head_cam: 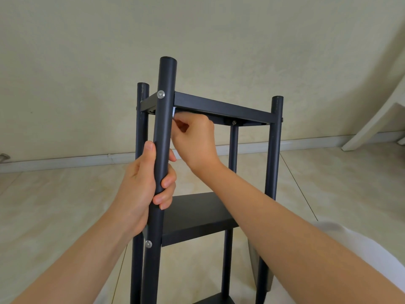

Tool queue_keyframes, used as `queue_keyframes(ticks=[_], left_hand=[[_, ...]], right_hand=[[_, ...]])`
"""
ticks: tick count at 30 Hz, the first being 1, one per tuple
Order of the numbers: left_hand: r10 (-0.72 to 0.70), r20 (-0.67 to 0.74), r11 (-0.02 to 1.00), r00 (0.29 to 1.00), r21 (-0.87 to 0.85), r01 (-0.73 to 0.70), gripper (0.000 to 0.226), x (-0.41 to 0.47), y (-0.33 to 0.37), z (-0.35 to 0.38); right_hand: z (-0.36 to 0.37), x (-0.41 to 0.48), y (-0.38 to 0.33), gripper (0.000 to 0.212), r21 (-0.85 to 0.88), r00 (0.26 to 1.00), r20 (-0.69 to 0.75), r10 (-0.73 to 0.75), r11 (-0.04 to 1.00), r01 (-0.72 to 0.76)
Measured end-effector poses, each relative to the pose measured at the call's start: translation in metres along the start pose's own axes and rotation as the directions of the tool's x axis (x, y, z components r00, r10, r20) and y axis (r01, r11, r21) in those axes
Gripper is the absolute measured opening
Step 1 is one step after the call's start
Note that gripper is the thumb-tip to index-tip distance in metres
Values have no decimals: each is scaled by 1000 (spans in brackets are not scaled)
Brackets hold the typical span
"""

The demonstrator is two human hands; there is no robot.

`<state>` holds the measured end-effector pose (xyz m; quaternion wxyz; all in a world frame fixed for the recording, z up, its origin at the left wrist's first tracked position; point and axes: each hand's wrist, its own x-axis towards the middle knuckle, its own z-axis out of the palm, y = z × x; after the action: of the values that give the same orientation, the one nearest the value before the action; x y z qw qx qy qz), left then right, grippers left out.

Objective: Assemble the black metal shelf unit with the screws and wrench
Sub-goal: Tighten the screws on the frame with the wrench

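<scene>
Beige floor tiles (54, 205) carry the matte black shelf unit (197, 213), centre: four round posts, three shelves, two silver screws (160, 94) on the near post (165, 80). Left hand (142, 185) grips that post; right hand (195, 137) pinches a silvery piece (174, 111) under the top shelf (219, 106).

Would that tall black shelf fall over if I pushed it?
Probably tippy: the shelf unit is tall and narrow. Likely stiff, since screws bolt the metal together. The left hand gripping the front post seems to steady it.

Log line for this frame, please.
left hand: grips front post | right hand: pinches small silver part under top shelf | stage: likely fastening corner
</scene>
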<state>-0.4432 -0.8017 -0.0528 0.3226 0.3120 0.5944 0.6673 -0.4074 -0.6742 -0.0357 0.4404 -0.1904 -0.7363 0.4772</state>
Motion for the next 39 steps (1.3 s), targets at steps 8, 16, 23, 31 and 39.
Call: queue_keyframes(ticks=[8, 16, 23, 31, 39], left_hand=[[-31, 29, 999, 999, -20, 31, 55, 2, 1, -3], [-74, 56, 997, 996, -28, 76, 54, 2, 0, -1], [-78, 66, 996, 995, -31, 80, 54, 1, -2, -3], [-81, 78, 996, 994, -35, 83, 55, 3, -4, -3], [-80, 80, 996, 994, -19, 82, 56, 4, -5, -3]], right_hand=[[-26, -1, -8, 27, -26, 962, 147, 230, 973, -228], [-35, -1, -23, 23, -75, 945, 209, 253, 967, -243], [-26, -6, -21, 41, -75, 972, 136, 193, 980, -184], [-26, 0, -20, 40, -80, 977, 117, 180, 982, -171], [-20, -3, -7, 36, -105, 993, 67, 92, 991, -84]])
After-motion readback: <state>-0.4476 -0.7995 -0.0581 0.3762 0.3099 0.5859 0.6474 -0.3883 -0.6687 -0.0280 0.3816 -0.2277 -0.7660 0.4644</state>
